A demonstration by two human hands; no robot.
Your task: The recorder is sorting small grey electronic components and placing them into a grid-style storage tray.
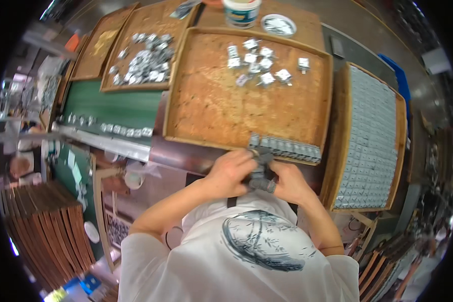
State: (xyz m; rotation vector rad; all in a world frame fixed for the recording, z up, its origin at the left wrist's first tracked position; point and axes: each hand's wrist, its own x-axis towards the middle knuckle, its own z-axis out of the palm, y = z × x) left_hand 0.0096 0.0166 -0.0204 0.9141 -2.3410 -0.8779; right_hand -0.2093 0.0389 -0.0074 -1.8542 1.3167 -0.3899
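Note:
Close in front of my body, my left hand (pixel 231 172) and my right hand (pixel 290 182) meet at the near edge of a shallow wooden tray (pixel 211 116). Both have fingers curled around a dark grey, blocky thing (pixel 259 173) held between them; blur hides its exact kind. Just beyond my fingers, a tight row of small grey block-shaped parts (pixel 289 147) lines the tray's near side. Farther back in the same tray, several loose silvery metal parts (pixel 254 61) lie scattered.
To the right stands a tray packed with grey parts (pixel 370 136). At the left, another tray holds heaped metal parts (pixel 148 60), beside a green belt (pixel 105 103) with a row of parts. A white bucket (pixel 241 12) and round dish (pixel 278 25) sit behind. Stacked wooden trays (pixel 45 226) stand lower left.

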